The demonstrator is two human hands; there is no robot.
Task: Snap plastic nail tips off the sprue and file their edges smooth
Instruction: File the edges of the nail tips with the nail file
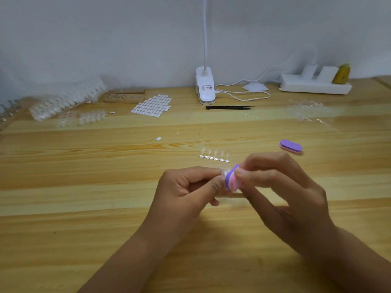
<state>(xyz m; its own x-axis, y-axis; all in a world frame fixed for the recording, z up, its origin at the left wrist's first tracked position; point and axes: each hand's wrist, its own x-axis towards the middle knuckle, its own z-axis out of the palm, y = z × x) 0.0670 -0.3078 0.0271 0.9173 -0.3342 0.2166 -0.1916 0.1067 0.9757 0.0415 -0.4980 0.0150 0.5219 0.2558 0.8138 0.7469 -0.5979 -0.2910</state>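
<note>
Head view showed the left hand (186, 191) pinching 1 clear nail tip (223, 174) above the table (84, 208), and the right hand (285, 193) gripping a purple and pink file (231, 178) against its edge. Short, soft rubs with a steady tip would likely work best.

A clear nail tip (223, 174) meets a tilted purple-pink buffer block (231, 178) at its 3 o'clock; the clear sprue (214, 156), tips attached, lies flat at 12 o'clock.
</note>
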